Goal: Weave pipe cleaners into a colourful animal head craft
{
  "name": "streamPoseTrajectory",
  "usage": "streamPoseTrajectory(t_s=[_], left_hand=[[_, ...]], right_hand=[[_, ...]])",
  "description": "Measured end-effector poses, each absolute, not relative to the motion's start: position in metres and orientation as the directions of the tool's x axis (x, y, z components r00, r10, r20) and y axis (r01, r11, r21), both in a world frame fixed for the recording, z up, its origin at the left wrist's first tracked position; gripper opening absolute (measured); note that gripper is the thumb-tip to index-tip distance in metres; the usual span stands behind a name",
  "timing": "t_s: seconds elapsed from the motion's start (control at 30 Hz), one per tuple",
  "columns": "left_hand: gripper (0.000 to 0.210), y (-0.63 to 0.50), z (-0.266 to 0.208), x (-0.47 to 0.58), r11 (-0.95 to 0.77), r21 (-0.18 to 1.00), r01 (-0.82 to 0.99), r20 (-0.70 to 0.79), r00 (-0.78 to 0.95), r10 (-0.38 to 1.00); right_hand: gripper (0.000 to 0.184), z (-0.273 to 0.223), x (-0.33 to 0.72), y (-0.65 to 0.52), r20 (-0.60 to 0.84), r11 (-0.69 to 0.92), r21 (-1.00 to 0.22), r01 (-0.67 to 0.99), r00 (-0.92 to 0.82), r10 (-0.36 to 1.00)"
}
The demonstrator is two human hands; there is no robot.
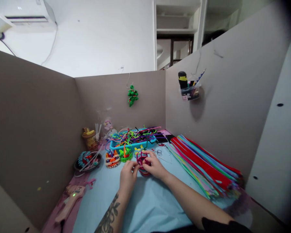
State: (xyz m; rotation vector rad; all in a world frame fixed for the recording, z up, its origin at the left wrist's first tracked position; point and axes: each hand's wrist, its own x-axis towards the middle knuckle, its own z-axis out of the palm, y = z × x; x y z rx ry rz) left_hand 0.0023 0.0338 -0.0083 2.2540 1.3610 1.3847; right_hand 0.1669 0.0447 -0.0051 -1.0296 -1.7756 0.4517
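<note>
Between my hands is a small magenta and purple pipe-cleaner piece (141, 159), partly covered by my fingers. My right hand (153, 164) wraps it from the right, thumb bent over its front. From the left, my left hand (129, 174) pinches at its lower edge with thumb and index finger together. Just below the piece shows a round, striped red and teal item (145, 171); whether it is joined to it I cannot tell. Close by on the far left stand an orange and cream pipe-cleaner figure (113, 160) and a green one (125, 154). A yellow and blue figure (138, 151) sits behind my fingers.
A blue tray (116, 147) of loose pipe cleaners stands at the back. Bundled long pipe cleaners (203, 165) lie right. At left are a dark bowl (99, 161) and a pink glue gun (71, 200) with a green light. Grey partitions (121, 110) enclose the blue-covered table (99, 200).
</note>
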Motion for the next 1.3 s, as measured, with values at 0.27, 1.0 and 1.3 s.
streamPoseTrajectory(t_s=[0.27,1.0,1.3], left_hand=[[0.018,0.030,-0.011,0.005,-0.579,0.508,0.638,0.606,0.213,0.767],[0.019,0.032,-0.009,0.012,-0.573,0.616,0.540,0.588,0.169,0.791],[0.011,0.039,-0.008,0.008,-0.554,0.716,0.424,0.541,0.165,0.825]], right_hand=[[0.004,-0.005,0.168,0.044,0.556,0.599,-0.669,0.439,-0.240,0.796],[0.005,-0.013,0.170,0.052,0.469,0.502,-0.798,0.333,-0.180,0.865],[0.005,-0.014,0.170,0.053,0.485,0.519,-0.780,0.349,-0.187,0.855]])
